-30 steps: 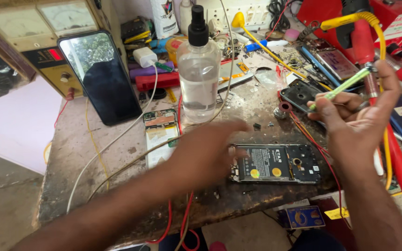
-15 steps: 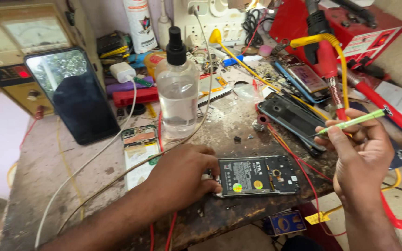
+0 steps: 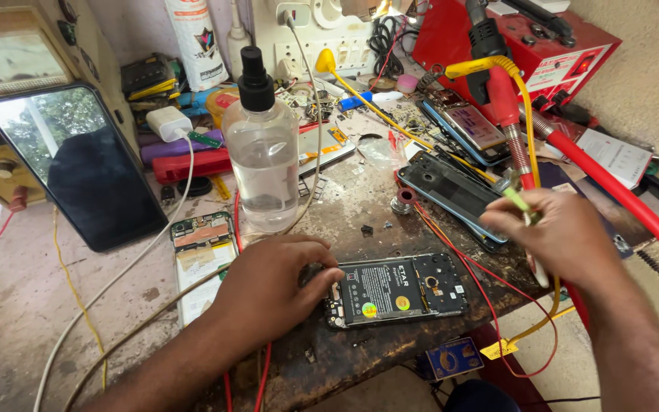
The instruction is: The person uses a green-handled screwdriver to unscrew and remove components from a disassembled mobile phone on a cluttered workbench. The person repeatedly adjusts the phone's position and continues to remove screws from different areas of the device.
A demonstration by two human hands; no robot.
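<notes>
An opened phone [image 3: 398, 290] with its back off and black battery showing lies flat near the bench's front edge. My left hand [image 3: 272, 286] rests on its left end, fingers curled over the edge and holding it down. My right hand [image 3: 562, 236] hovers to the right of the phone, closed around a thin light-green tool [image 3: 519, 201] whose tip pokes out above my fingers. A red wire runs under this hand toward the phone.
A clear spray bottle [image 3: 262, 152] stands behind the phone. A dark phone [image 3: 78, 164] leans on a meter at left; a stripped phone [image 3: 201, 259] lies flat beside my left wrist. Other phones [image 3: 451, 191], a solder spool [image 3: 403, 203], red hoses [image 3: 627, 206], a red machine [image 3: 528, 46].
My left hand came down from mid-air onto the phone's left end. My right hand turned over and dropped, so the green tool now shows only its tip.
</notes>
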